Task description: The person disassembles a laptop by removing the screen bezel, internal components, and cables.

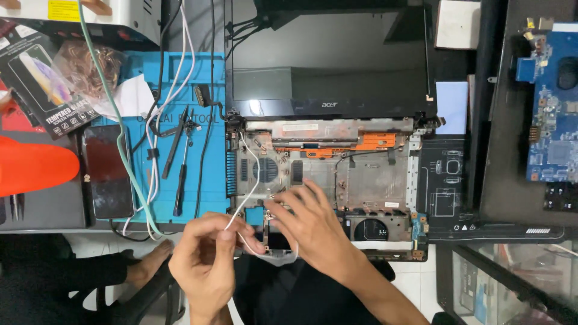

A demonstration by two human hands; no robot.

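Since the white wire [247, 198] is thin and limp, we pinch it in our left hand [208, 256]; our right hand [307, 225] presses open on the laptop base [361, 180].

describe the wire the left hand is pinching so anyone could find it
Start at the opened black laptop base in the middle of the bench. A thin white wire runs from its upper left corner down to the left hand. Unlike the thicker cables on the blue work mat, it lies inside the chassis.

laptop base [337, 174]: bare matt grey plastic, dull metal shielding
screen lid [325, 66]: glossy black bezel
mat [205, 180]: matt blue rubbery
wire [247, 198]: smooth white plastic insulation
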